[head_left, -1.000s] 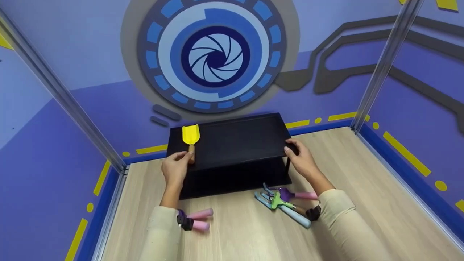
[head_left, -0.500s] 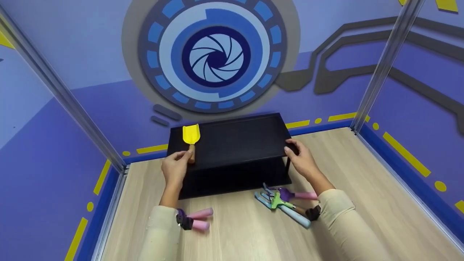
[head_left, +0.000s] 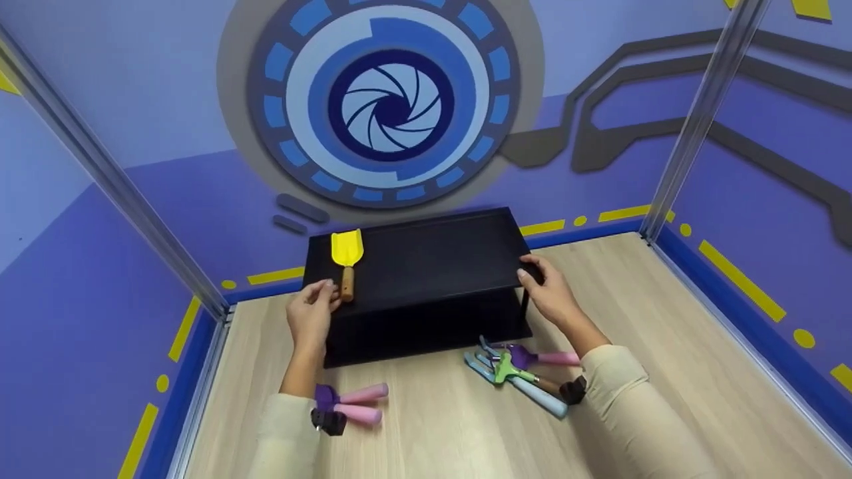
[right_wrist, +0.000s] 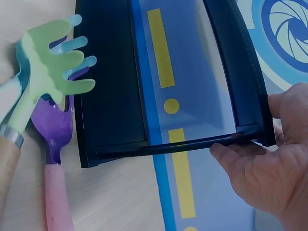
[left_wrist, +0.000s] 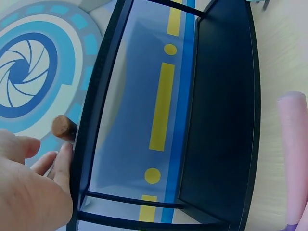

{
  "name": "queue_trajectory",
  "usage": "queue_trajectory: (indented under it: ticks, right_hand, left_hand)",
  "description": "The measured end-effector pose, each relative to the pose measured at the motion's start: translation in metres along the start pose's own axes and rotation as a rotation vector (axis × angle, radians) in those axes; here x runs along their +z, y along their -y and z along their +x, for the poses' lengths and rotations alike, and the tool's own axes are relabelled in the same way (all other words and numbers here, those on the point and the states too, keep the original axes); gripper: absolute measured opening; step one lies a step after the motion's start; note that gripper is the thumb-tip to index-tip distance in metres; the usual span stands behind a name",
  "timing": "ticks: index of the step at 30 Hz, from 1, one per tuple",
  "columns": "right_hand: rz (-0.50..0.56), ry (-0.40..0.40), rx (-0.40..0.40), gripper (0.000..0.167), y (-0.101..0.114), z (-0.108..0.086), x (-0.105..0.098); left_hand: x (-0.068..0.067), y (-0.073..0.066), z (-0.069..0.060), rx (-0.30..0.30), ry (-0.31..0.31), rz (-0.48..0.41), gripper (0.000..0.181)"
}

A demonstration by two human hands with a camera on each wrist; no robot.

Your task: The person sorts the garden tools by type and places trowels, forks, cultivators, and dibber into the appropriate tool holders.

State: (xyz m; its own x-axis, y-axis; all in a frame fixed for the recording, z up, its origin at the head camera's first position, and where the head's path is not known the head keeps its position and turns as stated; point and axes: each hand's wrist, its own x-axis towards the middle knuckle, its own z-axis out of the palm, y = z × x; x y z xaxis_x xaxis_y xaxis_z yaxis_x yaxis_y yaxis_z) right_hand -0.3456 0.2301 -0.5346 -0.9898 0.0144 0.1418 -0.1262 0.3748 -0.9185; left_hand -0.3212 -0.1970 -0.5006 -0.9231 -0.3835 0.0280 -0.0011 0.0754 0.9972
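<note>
A yellow toy shovel [head_left: 347,247] with a wooden handle lies on the top board at the left end of a black two-tier rack [head_left: 439,259]. Beside that handle is my left hand [head_left: 310,319], fingers loosely bent and holding nothing. In the left wrist view, the handle's end [left_wrist: 61,127] sticks out past the board edge, apart from the thumb; the fingertips are at the rack's edge. My right hand [head_left: 554,293] grips the rack's right front corner, thumb on the board and fingers round the side, as the right wrist view also shows.
In front of the rack's right end lie a green hand rake [head_left: 507,368], a light blue fork [head_left: 542,399] and a purple tool [head_left: 522,356] with a pink handle. Two pink-handled tools [head_left: 363,392] lie at the left, partly behind the left wrist. Patterned walls enclose the table.
My left hand has let go of the shovel's handle and moved slightly left. The right hand keeps its grip on the rack, and the shovel stays in place.
</note>
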Motion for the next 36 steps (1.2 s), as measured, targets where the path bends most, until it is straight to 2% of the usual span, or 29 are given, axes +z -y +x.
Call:
queue_trajectory:
  ticks: [6, 13, 25, 32, 36]
  right_hand:
    - [0.018, 0.003, -0.003, 0.044, 0.0, -0.001, 0.001]
    - [0.033, 0.002, 0.003, 0.045, -0.001, -0.002, 0.003]
    - [0.022, -0.004, 0.025, 0.044, -0.003, -0.001, 0.002]
    - [0.032, -0.013, 0.035, 0.044, -0.002, -0.002, 0.003]
    - [0.041, -0.007, 0.039, 0.045, -0.002, -0.001, 0.003]
  left_hand:
    - [-0.011, -0.001, -0.013, 0.039, -0.016, -0.091, 0.033]
    - [-0.026, 0.014, -0.033, 0.081, -0.052, -0.067, 0.031]
    - [-0.054, 0.064, -0.071, -0.038, -0.027, 0.053, 0.03]
    - [-0.064, 0.081, -0.085, -0.141, 0.062, 0.161, 0.038]
    - [-0.069, 0.088, -0.089, -0.184, 0.067, 0.186, 0.036]
